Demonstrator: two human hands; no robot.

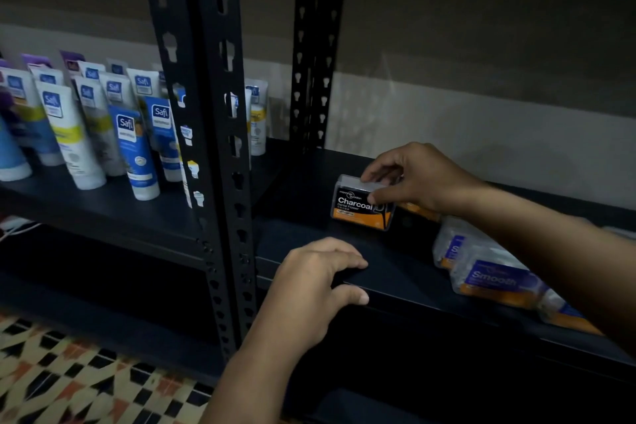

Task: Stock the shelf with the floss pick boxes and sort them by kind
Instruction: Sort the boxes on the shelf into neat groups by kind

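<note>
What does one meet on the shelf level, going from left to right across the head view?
Safi tubes → black shelf upright → left hand gripping the shelf edge → Charcoal flosser box → right hand holding that box → Smooth floss pick boxes.

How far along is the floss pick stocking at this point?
Done: little; one Charcoal box stands upright on the shelf, with a second orange-edged box partly hidden behind the right hand. In hand: that hand grips the Charcoal box's top; the left hand holds the shelf's front edge. Left: the Smooth boxes lie in a loose heap at the right, still unsorted.
</note>
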